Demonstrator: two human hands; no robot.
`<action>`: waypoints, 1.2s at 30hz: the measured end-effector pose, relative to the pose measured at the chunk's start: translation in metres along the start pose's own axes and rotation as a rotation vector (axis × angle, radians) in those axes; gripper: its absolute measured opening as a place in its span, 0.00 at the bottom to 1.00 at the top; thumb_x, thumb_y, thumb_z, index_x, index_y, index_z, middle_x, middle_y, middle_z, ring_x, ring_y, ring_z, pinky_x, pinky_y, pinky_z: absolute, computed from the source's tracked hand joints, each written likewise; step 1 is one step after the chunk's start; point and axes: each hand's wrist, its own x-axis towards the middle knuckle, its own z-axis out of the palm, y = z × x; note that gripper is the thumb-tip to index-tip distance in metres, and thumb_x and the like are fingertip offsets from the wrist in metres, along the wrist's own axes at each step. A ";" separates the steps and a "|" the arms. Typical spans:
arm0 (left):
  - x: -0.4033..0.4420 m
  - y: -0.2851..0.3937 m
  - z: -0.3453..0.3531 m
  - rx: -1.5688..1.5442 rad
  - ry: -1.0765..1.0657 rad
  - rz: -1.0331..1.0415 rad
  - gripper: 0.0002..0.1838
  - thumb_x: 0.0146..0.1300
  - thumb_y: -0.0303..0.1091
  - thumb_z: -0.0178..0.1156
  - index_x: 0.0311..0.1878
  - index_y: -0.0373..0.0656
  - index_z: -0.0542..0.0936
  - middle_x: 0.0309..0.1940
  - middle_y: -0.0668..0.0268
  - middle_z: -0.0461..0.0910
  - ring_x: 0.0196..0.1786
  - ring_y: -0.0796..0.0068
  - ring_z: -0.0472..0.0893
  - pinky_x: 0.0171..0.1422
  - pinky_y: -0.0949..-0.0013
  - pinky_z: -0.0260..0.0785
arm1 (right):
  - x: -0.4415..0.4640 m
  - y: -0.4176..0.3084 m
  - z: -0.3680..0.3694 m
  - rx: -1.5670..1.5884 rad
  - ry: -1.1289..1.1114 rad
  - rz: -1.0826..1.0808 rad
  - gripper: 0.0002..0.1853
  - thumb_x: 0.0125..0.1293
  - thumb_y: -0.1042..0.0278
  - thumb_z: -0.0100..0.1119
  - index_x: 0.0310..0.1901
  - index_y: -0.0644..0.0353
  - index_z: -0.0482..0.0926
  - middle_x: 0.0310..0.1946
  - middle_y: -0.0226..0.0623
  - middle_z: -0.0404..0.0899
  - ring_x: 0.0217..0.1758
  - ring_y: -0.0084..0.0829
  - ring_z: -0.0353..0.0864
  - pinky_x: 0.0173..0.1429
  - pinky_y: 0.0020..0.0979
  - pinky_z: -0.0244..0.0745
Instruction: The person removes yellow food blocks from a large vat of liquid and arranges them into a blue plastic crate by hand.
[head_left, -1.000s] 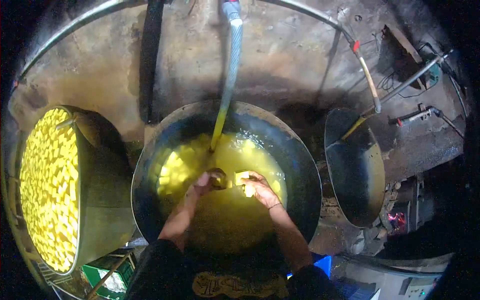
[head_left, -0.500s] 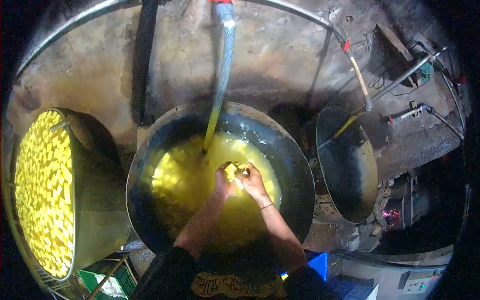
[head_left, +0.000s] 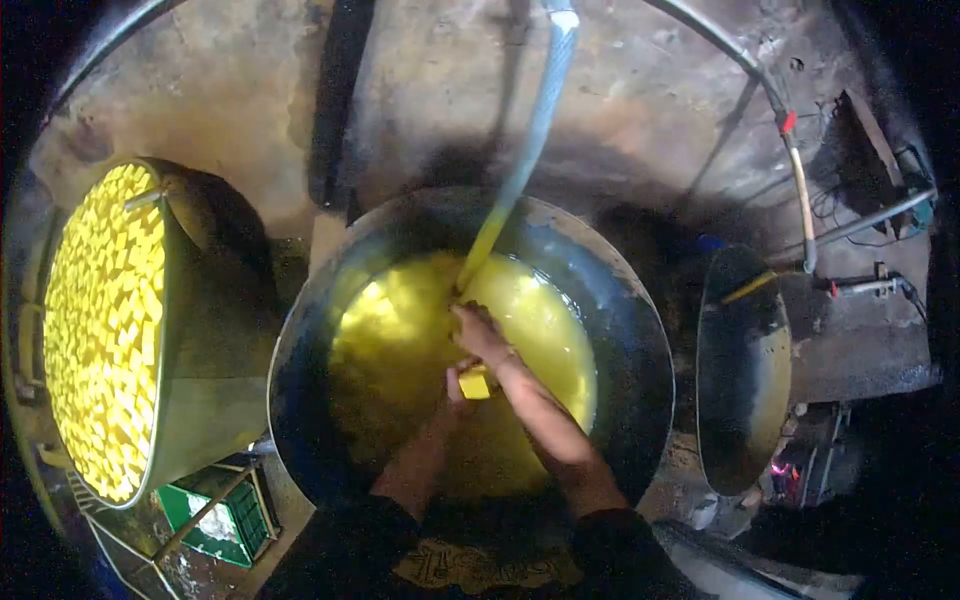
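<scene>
Over a wide, dark pan [head_left: 655,385] of yellow liquid, both my hands are in view. My left hand [head_left: 457,385] is low in the middle of the pan, closed on a yellow block [head_left: 474,384] that looks like tofu. Farther forward, my right hand [head_left: 480,335] has its fingers curled just below the lower end of a hose [head_left: 530,150]. Whether those fingers touch the hose or hold something, I cannot make out. The hose hangs down into the pan from above. Pale yellow shapes show blurred in the liquid at the far left side.
At the left, a large metal vat [head_left: 215,360] is filled with many yellow blocks [head_left: 105,320]. A green crate [head_left: 240,525] with white contents stands below it. To the right is another dark pan [head_left: 745,370], with a pipe [head_left: 800,190] above and a small fire [head_left: 785,470] nearby.
My hands, together around yellow pieces before, have come apart. The right one moved forward to the hose end; the left stays nearer me with a block. The view has shifted.
</scene>
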 end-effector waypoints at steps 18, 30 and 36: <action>0.016 -0.003 0.156 1.155 -0.295 0.109 0.18 0.61 0.33 0.49 0.52 0.35 0.72 0.40 0.57 0.79 0.42 0.63 0.80 0.49 0.56 0.75 | -0.198 -0.033 -0.136 1.067 0.245 0.134 0.21 0.56 0.84 0.60 0.52 0.60 0.72 0.41 0.36 0.80 0.34 0.22 0.80 0.33 0.20 0.75; -0.096 -0.157 0.316 0.639 -0.160 -0.779 0.33 0.65 0.59 0.44 0.60 0.40 0.65 0.54 0.57 0.72 0.55 0.66 0.73 0.60 0.61 0.66 | -0.379 -0.014 -0.166 0.354 0.669 0.020 0.44 0.44 0.55 0.71 0.64 0.54 0.63 0.65 0.57 0.56 0.72 0.50 0.48 0.72 0.49 0.47; -0.266 -0.264 0.343 0.774 0.087 -1.125 0.43 0.63 0.67 0.43 0.67 0.38 0.59 0.63 0.55 0.64 0.63 0.66 0.66 0.66 0.61 0.60 | -0.597 -0.025 -0.131 1.167 0.905 0.225 0.25 0.49 0.66 0.64 0.51 0.61 0.72 0.47 0.33 0.72 0.53 0.28 0.72 0.58 0.30 0.67</action>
